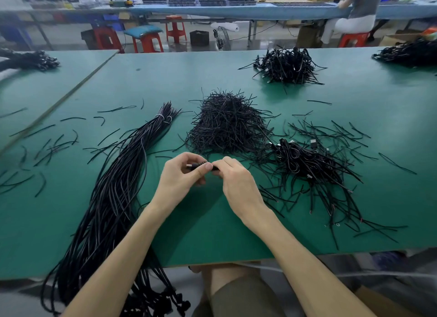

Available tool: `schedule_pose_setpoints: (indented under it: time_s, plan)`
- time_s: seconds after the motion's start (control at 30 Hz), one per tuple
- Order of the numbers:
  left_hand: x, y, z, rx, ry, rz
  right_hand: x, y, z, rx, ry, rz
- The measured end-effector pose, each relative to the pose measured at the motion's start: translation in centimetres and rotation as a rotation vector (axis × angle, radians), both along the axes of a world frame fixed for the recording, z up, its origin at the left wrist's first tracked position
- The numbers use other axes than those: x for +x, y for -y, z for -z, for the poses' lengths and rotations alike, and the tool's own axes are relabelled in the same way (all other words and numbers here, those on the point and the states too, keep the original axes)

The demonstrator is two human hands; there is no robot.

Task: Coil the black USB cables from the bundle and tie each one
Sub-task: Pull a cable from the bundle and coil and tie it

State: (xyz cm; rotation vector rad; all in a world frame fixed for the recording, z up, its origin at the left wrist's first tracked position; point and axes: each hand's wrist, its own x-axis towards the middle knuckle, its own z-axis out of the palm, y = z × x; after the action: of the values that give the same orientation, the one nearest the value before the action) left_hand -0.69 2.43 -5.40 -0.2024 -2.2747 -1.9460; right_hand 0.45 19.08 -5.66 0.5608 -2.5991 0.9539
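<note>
Both hands meet above the green table (189,85), just in front of me. My left hand (182,177) and my right hand (234,179) grip a small coiled black USB cable (201,166) between them; its metal plug shows at the left fingers. Most of the coil is hidden by my fingers. A long bundle of black USB cables (113,189), bound near its far end with a white tie, lies to the left and hangs over the front edge. A heap of black twist ties (227,125) sits just beyond my hands.
A pile of coiled, tied cables (307,165) lies to the right, with another pile (287,66) farther back. Loose ties are scattered over the table on both sides. Red stools and a person seated at another bench are behind.
</note>
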Motion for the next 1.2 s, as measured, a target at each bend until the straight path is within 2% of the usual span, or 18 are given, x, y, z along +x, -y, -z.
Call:
schedule_pose_setpoints:
  time_s: [0.1,0.2,0.3,0.4,0.5,0.7,0.9,0.97,1.1,1.2]
  plan:
    - [0.3,-0.3,0.1,-0.165,-0.081,-0.012,-0.1,-0.1,0.1,0.024,-0.018,0.025]
    - [0.7,-0.1,0.4,-0.512,-0.271,-0.039,-0.1,0.0,0.2,0.087,-0.043,0.021]
    - [0.9,0.1,0.3,-0.740,-0.265,0.021,0.0,0.1,0.2,0.124,-0.076,0.000]
    - [1.1,-0.1,0.1,-0.868,-0.243,0.035,0.0,0.1,0.2,0.136,-0.094,-0.001]
    - [1.1,0.0,0.1,-0.859,-0.253,0.034,0.1,0.2,0.2,0.133,-0.111,-0.019]
    - [0.9,0.1,0.3,-0.683,-0.228,0.080,0.0,0.3,0.6,0.078,-0.080,-0.027]
    - [0.6,0.0,0.4,-0.723,-0.257,0.022,-0.3,0.5,0.6,0.135,-0.155,-0.006]
    - [0.7,-0.1,0.3,-0.735,-0.268,-0.035,-0.4,0.5,0.4,0.160,-0.159,-0.015]
    - [0.5,-0.2,0.2,-0.709,-0.206,-0.296,-0.3,0.6,-0.1,0.165,-0.245,0.045]
    - [0.0,0.1,0.1,-0.543,-0.087,-0.443,-0.4,0.5,0.1,0.196,-0.302,0.210]
